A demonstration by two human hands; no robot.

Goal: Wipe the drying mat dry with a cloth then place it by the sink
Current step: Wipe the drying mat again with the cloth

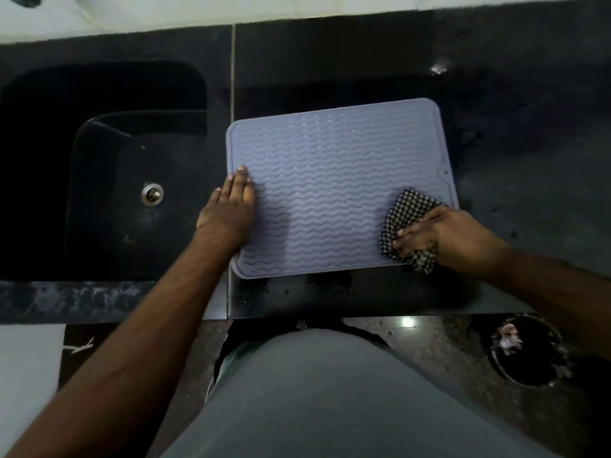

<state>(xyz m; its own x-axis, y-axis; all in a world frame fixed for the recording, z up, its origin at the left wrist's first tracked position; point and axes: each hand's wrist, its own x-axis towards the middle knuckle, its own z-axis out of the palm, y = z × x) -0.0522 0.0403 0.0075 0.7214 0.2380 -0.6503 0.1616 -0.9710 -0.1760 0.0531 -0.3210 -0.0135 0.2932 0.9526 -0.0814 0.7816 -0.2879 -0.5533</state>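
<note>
Dark speckled stone forms the counter [363, 61], and on it the drying mat [337, 190] is laid flat, just to the right of the sink [109, 180] and slightly skewed to the counter's front edge. It is a pale grey-blue mat, ribbed with wavy lines inside a raised border, and small glints of wet are seen among the ribs toward its far side.

Its left edge is pinned by the left hand [231, 206], which is laid flat with the fingers straight and close together. At the mat's near right corner a black-and-white checked cloth [408, 226] is pressed onto the surface by the right hand [439, 238]; the fingers are bent over the bunched fabric and grip it, and part of the cloth hangs past the mat's front edge.

A metal drain [152, 194] is seen in the bottom of the dark sink basin. Below the counter, a grey garment on the person fills the lower middle, and a round dark bin [529, 352] stands on the floor at the right.
</note>
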